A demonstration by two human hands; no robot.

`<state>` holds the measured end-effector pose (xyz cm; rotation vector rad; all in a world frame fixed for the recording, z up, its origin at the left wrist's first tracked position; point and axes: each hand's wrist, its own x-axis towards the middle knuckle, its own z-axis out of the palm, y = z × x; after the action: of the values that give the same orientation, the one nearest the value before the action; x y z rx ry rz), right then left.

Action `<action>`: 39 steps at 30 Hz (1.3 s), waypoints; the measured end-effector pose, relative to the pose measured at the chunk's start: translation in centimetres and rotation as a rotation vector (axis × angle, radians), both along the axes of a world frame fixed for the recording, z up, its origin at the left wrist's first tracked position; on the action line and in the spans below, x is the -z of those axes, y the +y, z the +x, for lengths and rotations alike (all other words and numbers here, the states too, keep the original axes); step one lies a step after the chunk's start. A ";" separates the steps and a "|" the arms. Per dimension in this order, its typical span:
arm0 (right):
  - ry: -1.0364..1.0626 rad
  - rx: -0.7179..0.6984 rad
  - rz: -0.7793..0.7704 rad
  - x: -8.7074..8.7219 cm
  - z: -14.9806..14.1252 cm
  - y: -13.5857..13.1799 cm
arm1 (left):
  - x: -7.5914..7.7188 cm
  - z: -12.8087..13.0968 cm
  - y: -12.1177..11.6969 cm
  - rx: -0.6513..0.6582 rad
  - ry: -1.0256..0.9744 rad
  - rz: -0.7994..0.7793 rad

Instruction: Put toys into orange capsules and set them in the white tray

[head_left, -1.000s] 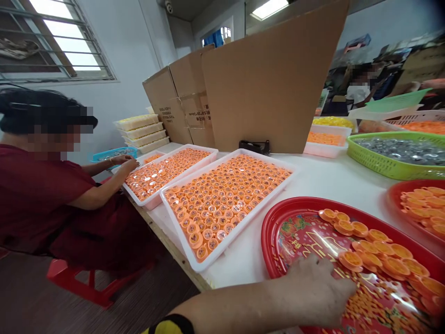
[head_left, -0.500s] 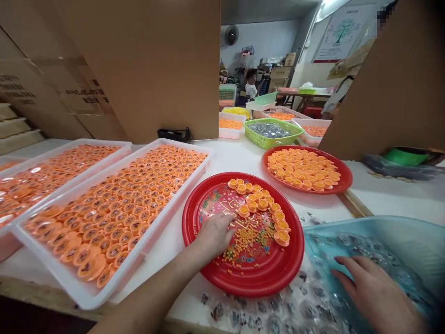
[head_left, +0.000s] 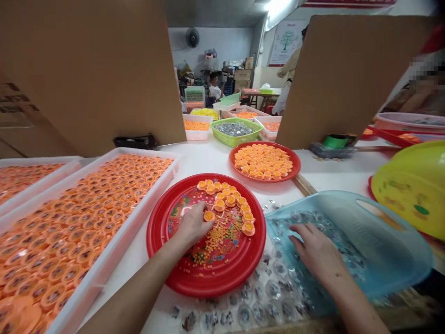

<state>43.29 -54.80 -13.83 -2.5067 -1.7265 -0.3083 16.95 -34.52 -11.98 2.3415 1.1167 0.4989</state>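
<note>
My left hand is over the red round tray, its thumb and fingers closed on a small orange cup-shaped piece with a yellow centre. Beside it, a curved row of similar orange pieces lines the tray's far right side. Small yellow-orange pellets lie scattered across the patterned tray bottom. At the right, my right hand reaches into a translucent blue basket, thumb and forefinger apart. Clear round plastic pieces with dark prints lie under and around its fingertips.
More clear pieces lie on the table before the basket. White trays full of orange pieces stand left. Behind is a second red tray of orange pieces. Cardboard panels border the back; a yellow basket stands right.
The view has swung right. My left hand has closed on an orange piece that stood on the tray. My right hand has moved farther into the blue basket.
</note>
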 end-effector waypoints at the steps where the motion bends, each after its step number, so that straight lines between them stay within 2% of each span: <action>1: 0.009 -0.008 -0.006 -0.3 -0.3 0.4 | -0.4 -0.5 -0.6 -0.004 -0.015 -0.033; 6: 0.005 -0.073 -0.196 -0.9 -1.1 2.3 | -1.3 -2.7 -3.2 0.018 -0.200 -0.379; 14: -0.081 -0.088 -0.265 -0.9 -2.2 2.9 | -0.6 -4.0 -4.5 0.002 -0.605 -0.954; 19: -0.116 -0.075 -0.273 -0.5 -2.8 3.0 | 0.0 -4.5 -4.1 -0.033 -0.692 -1.015; 23: -0.105 -0.023 -0.225 0.1 -2.0 2.8 | 0.2 -4.9 -3.9 -0.046 -0.748 -1.072; 25: -0.088 0.016 -0.188 -0.2 -1.4 2.5 | 0.2 -5.0 -3.9 -0.057 -0.787 -1.100; 27: 0.084 0.082 -0.063 -1.0 -1.3 2.3 | 0.2 -4.9 -4.1 -0.079 -0.808 -1.101; 29: 0.487 0.110 0.135 -2.4 -2.3 2.5 | 0.2 -4.7 -4.2 -0.093 -0.817 -1.101; 31: 0.992 0.026 0.288 -3.9 -4.7 3.3 | 0.2 -4.6 -4.4 -0.093 -0.827 -1.100; 33: 1.320 -0.094 0.330 -5.0 -7.9 4.7 | 0.3 -4.5 -4.5 -0.088 -0.840 -1.100; 36: 1.531 -0.228 0.259 -5.5 -12.5 7.6 | 0.1 -4.5 -4.6 -0.074 -0.873 -1.128; 39: 1.571 -0.287 0.184 -4.9 -15.0 10.0 | -0.3 -4.5 -4.5 -0.027 -0.976 -1.217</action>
<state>28.25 -44.76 -8.92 -1.3584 -1.1078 1.1220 12.41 -39.00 -11.66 0.8274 0.6229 0.6083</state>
